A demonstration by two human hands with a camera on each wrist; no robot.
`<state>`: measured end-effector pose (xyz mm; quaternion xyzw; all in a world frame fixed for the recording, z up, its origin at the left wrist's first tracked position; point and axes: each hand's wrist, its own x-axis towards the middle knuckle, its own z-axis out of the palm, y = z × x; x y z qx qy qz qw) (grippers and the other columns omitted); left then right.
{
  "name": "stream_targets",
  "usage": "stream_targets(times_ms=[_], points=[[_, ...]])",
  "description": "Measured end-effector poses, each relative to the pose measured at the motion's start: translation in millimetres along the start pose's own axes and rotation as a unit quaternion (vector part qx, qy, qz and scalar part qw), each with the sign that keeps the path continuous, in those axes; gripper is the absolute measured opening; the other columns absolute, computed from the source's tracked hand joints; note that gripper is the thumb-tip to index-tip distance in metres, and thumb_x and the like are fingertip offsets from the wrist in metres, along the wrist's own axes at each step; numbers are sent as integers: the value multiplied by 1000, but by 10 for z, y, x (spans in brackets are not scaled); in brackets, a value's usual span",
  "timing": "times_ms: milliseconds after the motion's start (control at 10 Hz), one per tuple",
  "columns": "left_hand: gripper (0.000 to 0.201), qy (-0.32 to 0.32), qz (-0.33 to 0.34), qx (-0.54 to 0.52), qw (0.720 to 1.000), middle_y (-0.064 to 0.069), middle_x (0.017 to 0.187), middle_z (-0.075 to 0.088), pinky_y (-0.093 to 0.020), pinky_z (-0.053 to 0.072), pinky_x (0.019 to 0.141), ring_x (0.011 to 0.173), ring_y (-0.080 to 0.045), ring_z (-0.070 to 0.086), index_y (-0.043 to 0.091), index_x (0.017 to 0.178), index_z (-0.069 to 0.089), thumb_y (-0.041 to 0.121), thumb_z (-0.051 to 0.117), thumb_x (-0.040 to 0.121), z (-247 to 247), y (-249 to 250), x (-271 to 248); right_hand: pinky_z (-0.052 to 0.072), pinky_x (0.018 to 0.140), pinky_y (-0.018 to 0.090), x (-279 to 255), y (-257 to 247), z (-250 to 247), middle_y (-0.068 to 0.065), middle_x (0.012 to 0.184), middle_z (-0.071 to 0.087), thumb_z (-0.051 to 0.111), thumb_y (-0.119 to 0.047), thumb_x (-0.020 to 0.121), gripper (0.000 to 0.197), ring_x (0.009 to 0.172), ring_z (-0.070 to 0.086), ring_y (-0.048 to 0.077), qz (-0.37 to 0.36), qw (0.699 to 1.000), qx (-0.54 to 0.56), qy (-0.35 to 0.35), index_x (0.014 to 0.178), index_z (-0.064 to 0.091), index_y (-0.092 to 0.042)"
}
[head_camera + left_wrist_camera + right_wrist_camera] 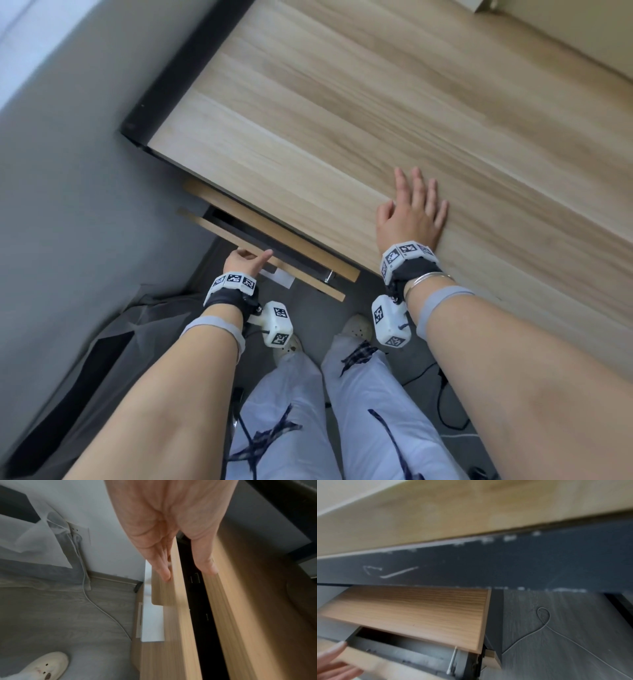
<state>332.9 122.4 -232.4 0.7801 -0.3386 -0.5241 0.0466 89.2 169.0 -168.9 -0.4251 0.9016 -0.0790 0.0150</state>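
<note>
A light wooden desk (342, 120) fills the upper right of the head view. Under its near edge a drawer is pulled out a little, showing a dark interior (246, 233) behind its wooden drawer front (301, 275). My left hand (245, 262) holds the top edge of that front, thumb along the top and fingers (163, 568) down its outer face. My right hand (411, 212) lies flat on the desk top near its edge, fingers spread, holding nothing. The right wrist view shows the open drawer (402, 646) from below, beneath another wooden front (419, 612); the right hand itself is out of that view.
A grey wall stands to the left, with a socket (77, 531) and a white cable (102, 609) trailing over the grey floor. Dark fabric (102, 342) lies at the lower left. My legs and white shoes (356, 327) are below the drawer. Thin cables (445, 394) cross the floor.
</note>
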Motion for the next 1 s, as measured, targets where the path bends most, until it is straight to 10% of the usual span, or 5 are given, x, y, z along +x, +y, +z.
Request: stream_targets(times_ms=[200, 400, 500, 800, 1000], points=[[79, -56, 8, -131, 990, -14, 139, 52, -42, 42, 110, 123, -29, 57, 1, 139, 40, 24, 77, 72, 239, 166, 143, 17, 118, 49, 2, -2, 6, -5, 157, 32, 41, -27, 83, 62, 147, 26, 23, 2, 1000, -1, 1, 145, 36, -36], [41, -12, 23, -76, 997, -12, 87, 66, -42, 50, 92, 98, -30, 64, 4, 102, 52, 10, 78, 71, 343, 340, 56, 19, 118, 50, 6, -16, -8, -5, 156, 34, 41, -28, 82, 62, 146, 28, 24, 5, 1000, -1, 3, 144, 38, -36], [61, -13, 26, -100, 995, -27, 124, 61, -45, 45, 102, 119, -38, 58, -6, 122, 50, 1, 78, 68, 347, 334, 20, 17, 118, 49, 5, -18, -9, -6, 157, 33, 41, -29, 83, 62, 147, 27, 23, 5, 1000, -7, -1, 144, 37, -36], [52, -31, 46, -98, 994, -25, 121, 62, -36, 42, 99, 122, -37, 54, -5, 122, 48, 3, 72, 77, 270, 404, -73, 23, 116, 51, 13, -45, -9, -4, 153, 41, 32, -32, 79, 63, 143, 35, 25, 5, 1000, -4, 15, 141, 43, -35], [32, -48, 39, 26, 998, -17, 76, 63, -39, 50, 75, 87, -32, 58, 0, 75, 59, 26, 77, 72, 139, 411, -9, 20, 117, 51, 9, -65, -67, -5, 154, 38, 32, -32, 80, 63, 144, 32, 25, 10, 1000, 13, 3, 142, 41, -36]])
